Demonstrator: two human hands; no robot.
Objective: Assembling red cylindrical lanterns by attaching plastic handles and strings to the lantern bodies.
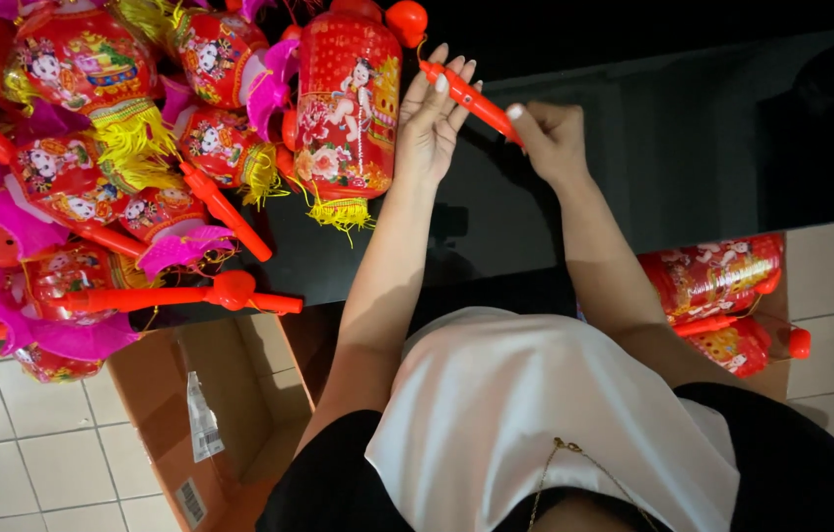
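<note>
Both hands meet over a dark tabletop: the left hand, fingers extended and close together, rests against one end of a red plastic handle stick, while the right hand pinches the stick's other end between thumb and curled fingers. From the stick's far end hangs a red cylindrical lantern, printed with a cartoon figure and flowers and trimmed with a yellow tassel fringe, just beside the left hand.

Heaped on the table's left side is a pile of similar lanterns, red with yellow fringes and pink ruffled parts, with several loose red handle sticks lying across them.

Below the table edge, an open cardboard box sits on the pale tiled floor; as far as can be seen, only a strip of clear tape lies against its inner flap. At the person's right side, a second cardboard box holds more red lanterns in clear wrapping, lying on their sides and rising above its rim.
</note>
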